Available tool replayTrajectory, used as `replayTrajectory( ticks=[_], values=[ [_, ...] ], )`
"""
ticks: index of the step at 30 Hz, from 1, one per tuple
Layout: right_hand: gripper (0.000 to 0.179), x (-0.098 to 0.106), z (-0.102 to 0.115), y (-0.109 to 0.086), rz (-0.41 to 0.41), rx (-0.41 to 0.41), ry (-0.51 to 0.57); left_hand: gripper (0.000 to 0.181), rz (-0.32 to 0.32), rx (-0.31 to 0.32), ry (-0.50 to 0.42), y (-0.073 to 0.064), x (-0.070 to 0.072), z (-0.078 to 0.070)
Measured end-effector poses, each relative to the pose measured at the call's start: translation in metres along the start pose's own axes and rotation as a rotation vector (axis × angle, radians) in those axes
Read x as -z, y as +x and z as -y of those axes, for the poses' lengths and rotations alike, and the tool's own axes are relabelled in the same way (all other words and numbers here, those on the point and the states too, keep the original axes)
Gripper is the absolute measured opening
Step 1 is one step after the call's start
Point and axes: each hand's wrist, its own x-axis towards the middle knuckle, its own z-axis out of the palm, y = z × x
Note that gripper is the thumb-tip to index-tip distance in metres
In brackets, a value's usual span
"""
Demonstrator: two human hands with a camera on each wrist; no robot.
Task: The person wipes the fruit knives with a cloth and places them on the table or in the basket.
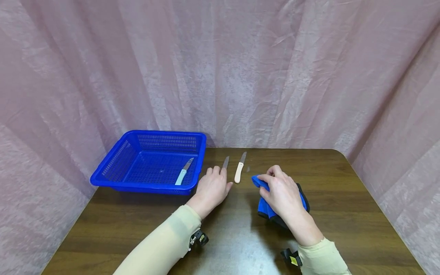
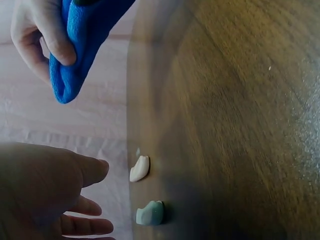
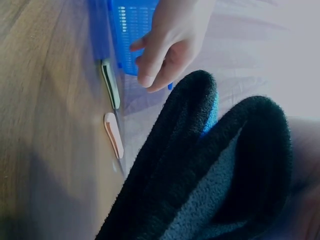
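My right hand (image 1: 282,191) grips a folded blue cloth (image 1: 264,208) with black edging, held above the table. In the right wrist view the cloth's dark edging (image 3: 200,150) fills much of the picture. My left hand (image 1: 211,187) hovers, fingers loosely extended and holding nothing, over a knife whose blade (image 1: 225,162) shows past the fingertips. That knife's pale green handle (image 3: 110,84) is hidden in the head view but seen in both wrist views. Just right of it lies a knife with a cream handle (image 1: 238,172), its blade pointing away.
A blue plastic basket (image 1: 148,188) with slotted sides stands on the table's left, close beside my left hand. Inside it lies a knife with a light blue handle (image 1: 180,177). Behind the wooden table (image 1: 343,214) hangs a pink curtain (image 1: 240,76).
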Motion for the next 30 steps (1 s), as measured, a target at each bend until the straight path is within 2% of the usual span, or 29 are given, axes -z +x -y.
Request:
replayTrajectory(
  ticks=[9,15,26,30],
  values=[
    [0.032,-0.001,-0.002,-0.001,-0.003,0.0,0.002,0.046,0.065,0.04,-0.024,0.009,-0.006,0.002],
    [0.032,-0.001,-0.001,0.0,0.007,-0.01,-0.001,0.044,0.096,0.059,-0.013,0.016,-0.011,0.004],
    [0.032,0.002,0.0,-0.001,-0.004,0.001,0.003,0.045,0.214,0.113,0.019,0.028,-0.019,0.006],
    [0.032,0.003,0.0,-0.002,-0.007,0.005,0.005,0.044,0.231,0.126,0.03,0.03,-0.023,0.007]
  ],
)
